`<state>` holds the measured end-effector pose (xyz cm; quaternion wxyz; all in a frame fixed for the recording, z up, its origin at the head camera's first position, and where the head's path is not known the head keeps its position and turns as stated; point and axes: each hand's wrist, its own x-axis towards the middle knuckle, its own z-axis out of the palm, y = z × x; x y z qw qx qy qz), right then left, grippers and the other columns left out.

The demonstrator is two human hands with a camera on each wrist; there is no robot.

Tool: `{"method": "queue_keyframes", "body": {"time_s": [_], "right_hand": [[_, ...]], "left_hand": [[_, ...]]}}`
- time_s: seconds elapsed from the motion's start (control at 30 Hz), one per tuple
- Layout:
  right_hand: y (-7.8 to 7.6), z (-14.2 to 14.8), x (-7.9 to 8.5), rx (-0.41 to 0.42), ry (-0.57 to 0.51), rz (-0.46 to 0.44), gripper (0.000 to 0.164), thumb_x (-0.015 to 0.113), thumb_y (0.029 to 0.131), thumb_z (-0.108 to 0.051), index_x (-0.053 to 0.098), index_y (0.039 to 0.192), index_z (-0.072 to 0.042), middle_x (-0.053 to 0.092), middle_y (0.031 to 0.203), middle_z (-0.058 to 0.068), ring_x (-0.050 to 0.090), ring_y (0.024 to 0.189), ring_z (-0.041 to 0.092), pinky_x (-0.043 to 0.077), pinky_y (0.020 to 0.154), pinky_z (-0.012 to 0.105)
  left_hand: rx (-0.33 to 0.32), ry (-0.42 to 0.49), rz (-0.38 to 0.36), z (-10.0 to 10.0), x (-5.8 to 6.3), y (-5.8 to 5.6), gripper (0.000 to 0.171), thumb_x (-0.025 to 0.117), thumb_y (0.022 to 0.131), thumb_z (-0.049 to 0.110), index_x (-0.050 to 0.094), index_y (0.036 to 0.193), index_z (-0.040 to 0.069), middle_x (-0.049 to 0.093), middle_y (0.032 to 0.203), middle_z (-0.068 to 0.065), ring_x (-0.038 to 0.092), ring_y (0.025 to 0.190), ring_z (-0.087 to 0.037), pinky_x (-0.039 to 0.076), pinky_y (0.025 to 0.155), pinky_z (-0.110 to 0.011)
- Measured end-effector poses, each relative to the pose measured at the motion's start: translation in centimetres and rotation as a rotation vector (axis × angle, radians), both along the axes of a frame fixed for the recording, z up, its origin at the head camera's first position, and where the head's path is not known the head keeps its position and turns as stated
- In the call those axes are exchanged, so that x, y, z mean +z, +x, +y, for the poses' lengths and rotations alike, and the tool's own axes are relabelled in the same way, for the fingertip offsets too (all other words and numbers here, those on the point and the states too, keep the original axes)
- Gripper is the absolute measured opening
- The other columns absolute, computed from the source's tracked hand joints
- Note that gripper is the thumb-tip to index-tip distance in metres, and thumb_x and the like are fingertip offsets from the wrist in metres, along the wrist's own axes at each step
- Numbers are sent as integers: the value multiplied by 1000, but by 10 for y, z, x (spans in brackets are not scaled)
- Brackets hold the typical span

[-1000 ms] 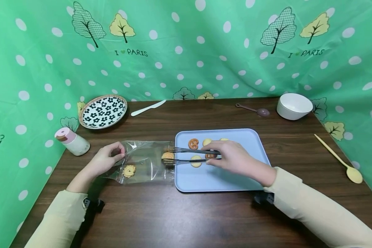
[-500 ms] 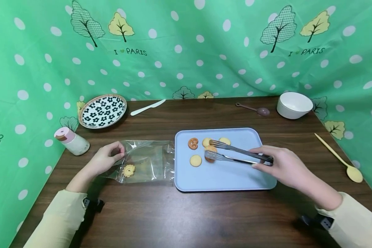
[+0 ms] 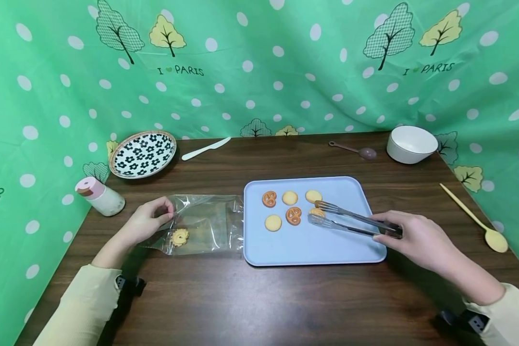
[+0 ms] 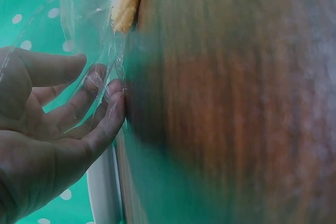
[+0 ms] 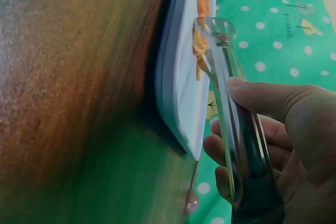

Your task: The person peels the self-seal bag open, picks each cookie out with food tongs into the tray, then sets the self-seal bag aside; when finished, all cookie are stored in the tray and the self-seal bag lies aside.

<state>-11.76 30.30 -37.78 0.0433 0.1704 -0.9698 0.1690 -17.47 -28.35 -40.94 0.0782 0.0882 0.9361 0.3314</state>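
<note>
My left hand [image 3: 149,221] holds the open-left edge of a clear plastic bag [image 3: 203,216] lying on the table; the film runs between its thumb and fingers in the left wrist view. One flower-shaped cookie [image 3: 179,237] is inside the bag. My right hand [image 3: 419,238] grips metal tongs with dark handles [image 3: 360,217], thumb on one arm and fingers on the other. The tongs' tips stand around a golden cookie [image 3: 316,212] at the blue tray [image 3: 311,250]. Beside it on the tray are two pretzel cookies [image 3: 293,216] and several round cookies [image 3: 273,223].
A flower-patterned plate [image 3: 143,154], a white knife [image 3: 205,149] and a pink-lidded jar [image 3: 100,196] stand to the left and back. At the back right are a brown spoon [image 3: 353,150] and white bowl [image 3: 412,144]; a yellow spoon [image 3: 475,218] lies far right.
My right hand has moved right with the tongs, carrying the golden cookie from the bag's right end over to the tray, right of the pretzel. The left hand stays in place.
</note>
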Motion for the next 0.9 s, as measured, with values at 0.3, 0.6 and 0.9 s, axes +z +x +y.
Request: {"method": "queue_keyframes", "body": {"time_s": [0.3, 0.6, 0.9], "right_hand": [[-8, -11, 12, 37, -23, -52, 44, 74, 79, -39, 65, 115, -16, 58, 79, -5, 46, 62, 6, 35, 51, 23], [-21, -55, 22, 146, -42, -23, 37, 74, 81, -33, 67, 115, -18, 66, 91, -3, 51, 69, 11, 38, 57, 24], [-38, -121, 9, 282, -9, 23, 34, 74, 81, -31, 68, 113, -21, 69, 107, -3, 65, 93, 14, 50, 72, 39]], "left_hand": [[-2, 3, 1, -1, -1, 0, 7, 58, 92, 9, 54, 89, 14, 59, 93, -6, 52, 91, -23, 38, 82, -38], [8, 17, -18, -3, -3, 0, 6, 59, 92, 9, 54, 91, 13, 59, 92, -5, 52, 90, -23, 38, 81, -37], [-2, 21, -12, -3, -2, 0, 6, 58, 92, 9, 54, 91, 13, 58, 93, -6, 52, 90, -23, 38, 81, -37]]}}
